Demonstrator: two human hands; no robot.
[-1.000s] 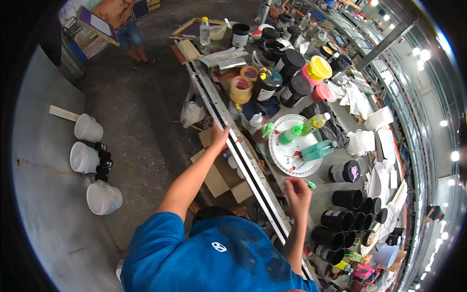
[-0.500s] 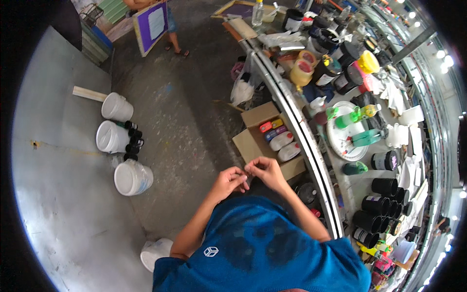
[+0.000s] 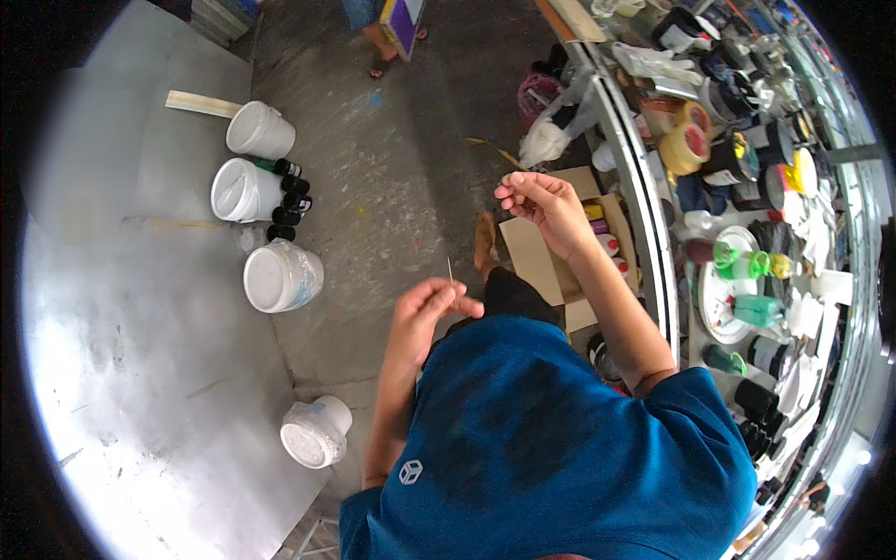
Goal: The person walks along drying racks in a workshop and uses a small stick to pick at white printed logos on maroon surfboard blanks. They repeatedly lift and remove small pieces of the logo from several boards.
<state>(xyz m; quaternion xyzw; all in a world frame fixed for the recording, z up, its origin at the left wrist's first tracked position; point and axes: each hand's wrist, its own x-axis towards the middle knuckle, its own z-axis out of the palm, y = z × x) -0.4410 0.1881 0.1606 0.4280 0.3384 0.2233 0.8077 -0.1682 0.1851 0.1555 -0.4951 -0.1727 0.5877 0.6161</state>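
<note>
My left hand (image 3: pixel 425 313) is in front of my body, thumb and finger pinched on a thin pale needle-like stick (image 3: pixel 450 271) that points up. Higher and farther right, my right hand (image 3: pixel 546 205) is raised with its fingertips pressed together. Whatever is in that pinch, if anything, is too small to see. Below the right hand an open cardboard box (image 3: pixel 532 257) stands on the floor with several bottles in it, partly covered by my forearm.
Along the right runs a metal-edged bench (image 3: pixel 644 201) crowded with jars, tape rolls, bottles and a white oval tray (image 3: pixel 707 303). White buckets (image 3: pixel 271 280) line the grey panel (image 3: pixel 140 327) at left. Ahead, a person (image 3: pixel 378 42) carries a purple framed screen (image 3: pixel 403 28).
My hands, close together before, have moved apart: the right one went up and right. The thin stick now shows in the left. My view has shifted, and the person with the screen has moved.
</note>
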